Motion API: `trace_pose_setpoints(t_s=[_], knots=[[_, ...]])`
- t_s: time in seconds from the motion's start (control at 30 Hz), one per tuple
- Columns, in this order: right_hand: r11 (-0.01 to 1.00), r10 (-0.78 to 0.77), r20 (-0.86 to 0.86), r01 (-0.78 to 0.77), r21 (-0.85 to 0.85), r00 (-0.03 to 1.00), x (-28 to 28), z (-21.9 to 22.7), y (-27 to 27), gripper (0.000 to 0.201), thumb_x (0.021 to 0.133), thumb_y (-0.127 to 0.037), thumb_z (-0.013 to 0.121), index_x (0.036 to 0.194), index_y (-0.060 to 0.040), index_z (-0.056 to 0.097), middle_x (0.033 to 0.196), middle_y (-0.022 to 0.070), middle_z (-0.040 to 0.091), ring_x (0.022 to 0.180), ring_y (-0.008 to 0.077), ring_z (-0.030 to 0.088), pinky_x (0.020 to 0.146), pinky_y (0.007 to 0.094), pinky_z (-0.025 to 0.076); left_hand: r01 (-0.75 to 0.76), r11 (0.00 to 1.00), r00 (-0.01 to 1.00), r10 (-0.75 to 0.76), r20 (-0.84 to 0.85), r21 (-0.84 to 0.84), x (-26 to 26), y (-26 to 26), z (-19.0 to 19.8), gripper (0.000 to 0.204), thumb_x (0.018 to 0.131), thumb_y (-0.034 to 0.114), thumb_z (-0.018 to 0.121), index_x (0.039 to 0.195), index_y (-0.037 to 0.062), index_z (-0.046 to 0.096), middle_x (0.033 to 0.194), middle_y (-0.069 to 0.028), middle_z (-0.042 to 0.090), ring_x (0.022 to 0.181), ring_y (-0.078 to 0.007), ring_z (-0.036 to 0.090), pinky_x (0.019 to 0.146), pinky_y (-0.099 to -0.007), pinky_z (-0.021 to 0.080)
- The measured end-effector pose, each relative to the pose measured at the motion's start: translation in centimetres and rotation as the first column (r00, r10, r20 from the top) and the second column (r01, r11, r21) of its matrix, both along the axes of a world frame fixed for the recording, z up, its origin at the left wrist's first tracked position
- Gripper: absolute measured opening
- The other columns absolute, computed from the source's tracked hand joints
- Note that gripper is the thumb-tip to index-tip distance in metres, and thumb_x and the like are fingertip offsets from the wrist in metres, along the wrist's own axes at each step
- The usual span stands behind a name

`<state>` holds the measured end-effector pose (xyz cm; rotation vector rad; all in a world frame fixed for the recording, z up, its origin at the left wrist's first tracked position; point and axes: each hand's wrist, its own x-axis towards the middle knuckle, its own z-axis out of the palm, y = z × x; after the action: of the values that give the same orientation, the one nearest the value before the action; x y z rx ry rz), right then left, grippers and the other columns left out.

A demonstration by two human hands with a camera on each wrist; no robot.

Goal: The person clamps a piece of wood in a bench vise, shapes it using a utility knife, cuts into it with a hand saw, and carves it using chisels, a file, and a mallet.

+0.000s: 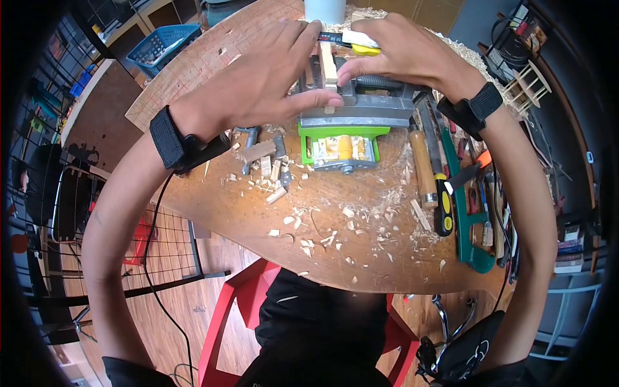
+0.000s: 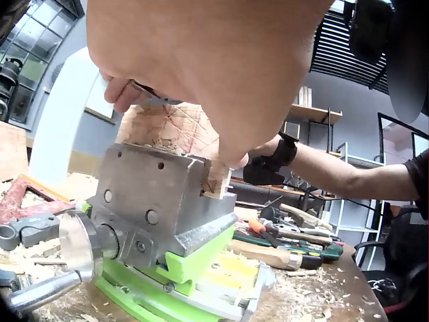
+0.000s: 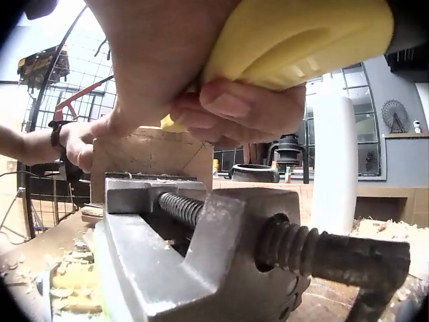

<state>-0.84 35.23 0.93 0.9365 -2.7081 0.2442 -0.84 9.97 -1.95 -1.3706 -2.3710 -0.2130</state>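
A pale wood board (image 3: pixel 151 155) with pencil lines stands in the grey metal vise (image 1: pixel 358 116); its narrow edge faces up in the head view. My right hand (image 1: pixel 409 51) grips the yellow handle (image 3: pixel 301 40) of a tool with a dark, flat, lettered blade (image 1: pixel 336 38). The blade lies across above the board. My left hand (image 1: pixel 258 74) is at the blade's other end, its fingers (image 2: pixel 119 92) curled there beside a strip of metal. Its thumb points toward the board, low over the vise. The palm hides much of the blade in the left wrist view.
The vise has a green base (image 1: pixel 309 145). Right of it lie a wooden-handled tool (image 1: pixel 422 161), a green tool (image 1: pixel 461 193) and several others. Wood offcuts (image 1: pixel 267 164) and shavings litter the table (image 1: pixel 258 219). A white cylinder (image 3: pixel 334 154) stands behind; a blue basket (image 1: pixel 161 48) sits back left.
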Motion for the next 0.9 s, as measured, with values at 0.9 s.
trace_pose_setpoints(t_s=[0.9], knots=[[0.995, -0.011, -0.046, 0.006, -0.104, 0.999, -1.3, -1.5, 1.1, 0.064, 0.078, -0.06, 0.077, 0.097, 0.0008, 0.07, 0.086, 0.0207, 0.071, 0.076, 0.034, 0.068, 0.071, 0.0408, 0.053, 0.112, 0.988, 0.985, -0.125, 0.121, 0.109, 0.4, -0.9, 1.5, 0.095, 0.092, 0.048, 0.067, 0.15, -0.0106, 0.02, 0.144, -0.0347, 0.034, 0.136, -0.045, 0.038, 0.113, -0.0469, 0.035]])
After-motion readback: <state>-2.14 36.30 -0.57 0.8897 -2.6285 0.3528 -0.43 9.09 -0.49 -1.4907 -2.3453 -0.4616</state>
